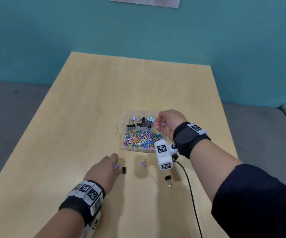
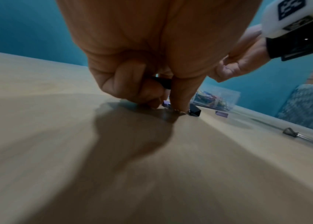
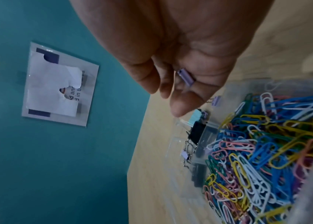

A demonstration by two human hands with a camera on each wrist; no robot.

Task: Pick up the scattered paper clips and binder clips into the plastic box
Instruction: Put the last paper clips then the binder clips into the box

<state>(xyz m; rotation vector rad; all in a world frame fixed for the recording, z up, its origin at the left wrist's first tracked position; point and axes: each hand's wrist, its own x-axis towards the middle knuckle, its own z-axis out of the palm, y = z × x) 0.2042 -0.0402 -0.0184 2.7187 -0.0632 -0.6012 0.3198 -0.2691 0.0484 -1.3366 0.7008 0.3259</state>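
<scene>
While my right hand (image 1: 168, 123) cups a purple clip (image 3: 185, 76) over the box (image 1: 125, 134), my left hand (image 1: 104, 169), curled round a black clip (image 2: 164, 82), should pinch low on the desk (image 1: 87, 117).

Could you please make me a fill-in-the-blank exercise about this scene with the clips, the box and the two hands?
1. The right hand holds a small ___ binder clip above the plastic box.
2. The box compartment nearer the person is full of coloured ___ clips.
3. The fingertips of the ___ hand are down on the table, beside a black binder clip.

Missing words: purple; paper; left
</scene>
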